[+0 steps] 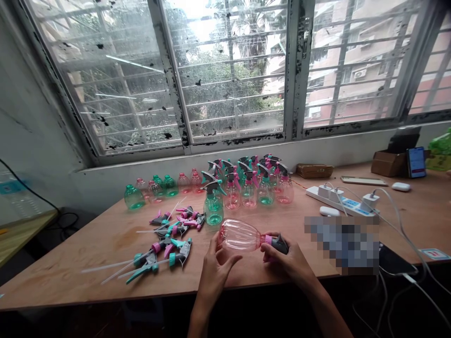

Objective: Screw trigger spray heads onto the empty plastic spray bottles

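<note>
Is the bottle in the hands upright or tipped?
Tipped: the pink bottle lies sideways, base at the left hand, spray head in the right hand.

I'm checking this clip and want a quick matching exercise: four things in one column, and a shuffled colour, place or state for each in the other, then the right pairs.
Things
1. Held bottle
2. Loose spray heads
3. Power strip
4. Leftmost bottle

Descriptions
A. White, with chargers plugged in
B. Green, upright, with no sprayer on top
C. Pink, on its side, left hand at its base, right hand at its sprayer
D. Scattered on the left part of the table, thin tubes sticking out

Pairs: 1-C, 2-D, 3-A, 4-B
</note>
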`<act>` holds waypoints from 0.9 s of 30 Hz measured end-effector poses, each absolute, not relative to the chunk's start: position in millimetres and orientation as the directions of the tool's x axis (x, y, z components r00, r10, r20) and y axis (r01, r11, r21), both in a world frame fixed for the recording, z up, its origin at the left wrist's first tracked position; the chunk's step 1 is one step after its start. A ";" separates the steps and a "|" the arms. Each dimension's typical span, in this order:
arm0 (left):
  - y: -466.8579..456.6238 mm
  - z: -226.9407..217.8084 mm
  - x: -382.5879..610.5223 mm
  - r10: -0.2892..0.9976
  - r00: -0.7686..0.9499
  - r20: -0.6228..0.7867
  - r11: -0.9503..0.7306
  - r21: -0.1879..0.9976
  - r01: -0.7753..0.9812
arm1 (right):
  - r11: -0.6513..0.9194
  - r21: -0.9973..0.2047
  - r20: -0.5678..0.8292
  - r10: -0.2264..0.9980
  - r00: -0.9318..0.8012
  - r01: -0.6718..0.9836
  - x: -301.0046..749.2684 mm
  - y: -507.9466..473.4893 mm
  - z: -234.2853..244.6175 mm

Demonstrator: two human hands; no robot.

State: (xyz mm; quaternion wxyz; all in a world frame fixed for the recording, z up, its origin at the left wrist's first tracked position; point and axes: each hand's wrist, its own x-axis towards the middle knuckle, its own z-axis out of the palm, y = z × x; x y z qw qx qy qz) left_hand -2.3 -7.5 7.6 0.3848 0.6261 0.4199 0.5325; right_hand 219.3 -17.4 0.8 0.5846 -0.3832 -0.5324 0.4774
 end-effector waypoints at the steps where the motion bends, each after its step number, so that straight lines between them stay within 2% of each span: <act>1: -7.0 6.9 -2.7 0.936 0.070 0.345 -0.352 0.928 0.126 | 0.253 -0.959 0.259 0.965 -0.037 -0.125 219.1 -18.0 0.7; 7: -5.3 6.4 -3.3 0.950 0.001 0.314 -0.312 0.946 0.088 | 0.293 -0.956 0.293 0.954 -0.057 -0.003 218.6 -18.5 -0.5; 12: -5.2 8.1 -3.2 0.911 -0.018 0.411 -0.403 0.900 0.165 | 0.274 -0.958 0.277 0.960 -0.029 -0.079 219.3 -14.8 -6.0; 15: -5.5 7.8 -3.7 0.920 0.008 0.391 -0.384 0.900 0.207 | 0.269 -0.958 0.273 0.962 -0.030 -0.102 219.3 -14.4 -6.8; 21: -9.3 10.4 -3.1 0.946 0.002 0.324 -0.323 0.944 0.069 | 0.285 -0.955 0.286 0.958 -0.003 -0.082 218.4 -16.6 -1.5; 27: -6.0 6.4 -4.8 0.902 0.020 0.432 -0.430 0.891 0.147 | 0.294 -0.944 0.293 0.956 0.034 -0.148 219.0 -16.7 1.4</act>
